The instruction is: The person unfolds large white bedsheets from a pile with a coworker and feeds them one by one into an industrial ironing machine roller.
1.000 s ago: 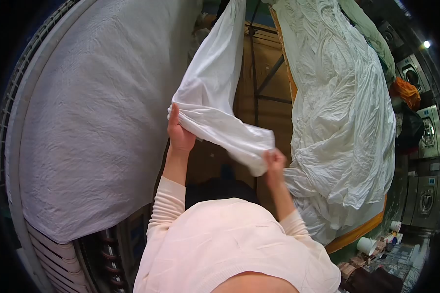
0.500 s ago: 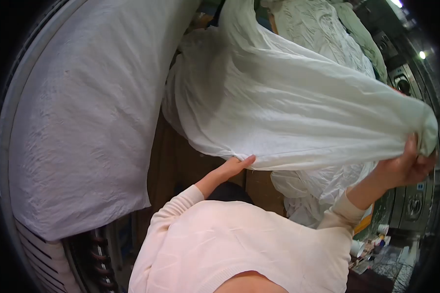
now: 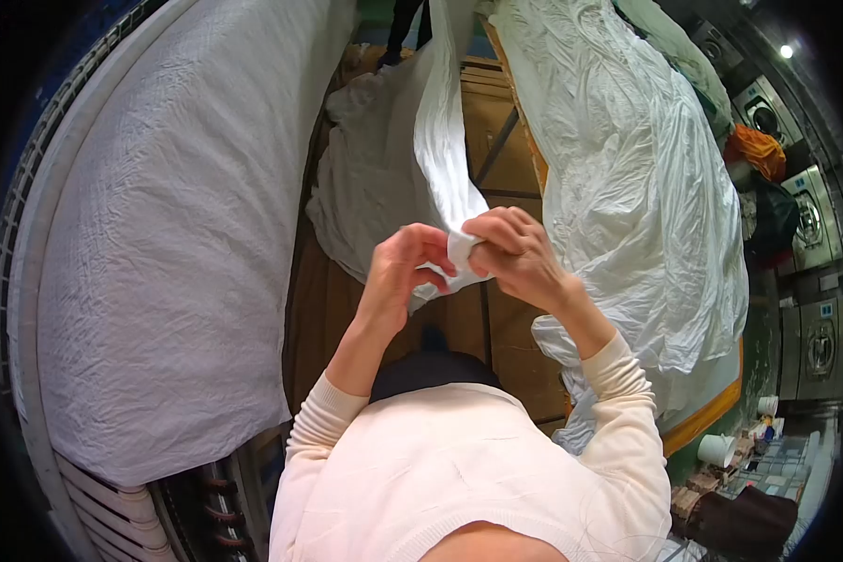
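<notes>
A long white sheet [image 3: 442, 155] runs away from me between two cloth-covered surfaces, gathered into a narrow band with its looser part hanging down to the left. Its near end is bunched up between my hands in front of my chest. My right hand [image 3: 522, 255] has its fingers curled over that end and grips it. On the other side, my left hand [image 3: 408, 270] holds the edge of the cloth between bent fingers and thumb. The fingertips of both hands are close together at the fold.
White cloth covers a long padded surface [image 3: 173, 234] on my left. Rumpled white sheets [image 3: 628, 187] lie over a wood-edged table on my right. Brown boards [image 3: 515, 342] cover the floor. A person's dark legs [image 3: 405, 30] stand at the far end. Washing machines [image 3: 808, 220] line the right wall; a white bucket [image 3: 717, 450] stands below.
My hands have come together from wide apart, the right one moving far left. The sheet, stretched broadly across to the right before, now hangs in a narrow band ahead of me.
</notes>
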{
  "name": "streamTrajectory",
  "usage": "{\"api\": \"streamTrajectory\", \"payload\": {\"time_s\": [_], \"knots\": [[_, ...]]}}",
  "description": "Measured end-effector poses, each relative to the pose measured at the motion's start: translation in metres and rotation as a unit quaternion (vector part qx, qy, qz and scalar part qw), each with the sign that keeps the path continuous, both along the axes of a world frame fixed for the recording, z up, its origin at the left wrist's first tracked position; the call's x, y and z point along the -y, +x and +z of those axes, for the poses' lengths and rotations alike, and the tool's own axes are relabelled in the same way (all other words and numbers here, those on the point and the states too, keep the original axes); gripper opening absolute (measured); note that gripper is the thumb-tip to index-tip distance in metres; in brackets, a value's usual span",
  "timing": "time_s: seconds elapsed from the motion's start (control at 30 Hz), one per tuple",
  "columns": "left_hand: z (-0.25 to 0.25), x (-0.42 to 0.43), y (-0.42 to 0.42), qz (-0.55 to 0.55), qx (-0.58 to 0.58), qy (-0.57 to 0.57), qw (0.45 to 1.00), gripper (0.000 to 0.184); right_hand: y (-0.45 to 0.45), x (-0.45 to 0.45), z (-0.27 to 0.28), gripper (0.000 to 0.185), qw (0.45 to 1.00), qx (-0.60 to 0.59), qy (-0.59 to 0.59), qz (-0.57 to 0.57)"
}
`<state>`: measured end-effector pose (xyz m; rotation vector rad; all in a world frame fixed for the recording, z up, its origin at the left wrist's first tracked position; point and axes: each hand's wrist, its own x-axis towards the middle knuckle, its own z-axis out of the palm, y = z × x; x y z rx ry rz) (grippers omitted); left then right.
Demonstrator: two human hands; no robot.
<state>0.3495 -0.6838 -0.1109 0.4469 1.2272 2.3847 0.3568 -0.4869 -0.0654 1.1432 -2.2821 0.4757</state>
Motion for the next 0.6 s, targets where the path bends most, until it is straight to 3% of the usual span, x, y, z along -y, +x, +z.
{"api": "streamTrajectory", "payload": {"time_s": [0.03,0.1,0.2,0.33,0.43,0.57,0.6], "knots": [[0.006,-0.005,-0.001,0.004,-0.018,-0.067,0.998,0.058,-0.002,0.004,-0.007,0.021,1.0,0.005,0.006,0.008],[-0.012,-0.017,-0.003,0.019,0.013,-0.083,0.996,0.056,-0.003,0.008,-0.014,0.02,1.0,0.006,-0.002,-0.005],[-0.027,-0.019,-0.003,-0.046,0.337,0.103,0.935,0.046,-0.004,0.01,-0.02,0.02,0.999,0.035,0.002,0.009],[-0.051,-0.013,-0.021,-0.003,0.204,0.077,0.976,0.027,-0.005,0.017,-0.048,0.02,0.999,0.037,-0.008,0.005],[-0.054,-0.01,-0.033,0.091,0.203,0.014,0.975,0.024,-0.002,0.022,-0.085,0.022,0.982,0.07,-0.135,-0.113],[-0.059,0.002,-0.047,0.1,0.166,0.057,0.979,0.029,0.016,0.047,-0.169,0.076,0.866,0.226,-0.375,-0.241],[-0.06,0.006,-0.044,0.093,0.161,0.073,0.98,0.031,0.021,0.057,-0.202,0.091,0.855,0.282,-0.34,-0.271]]}}
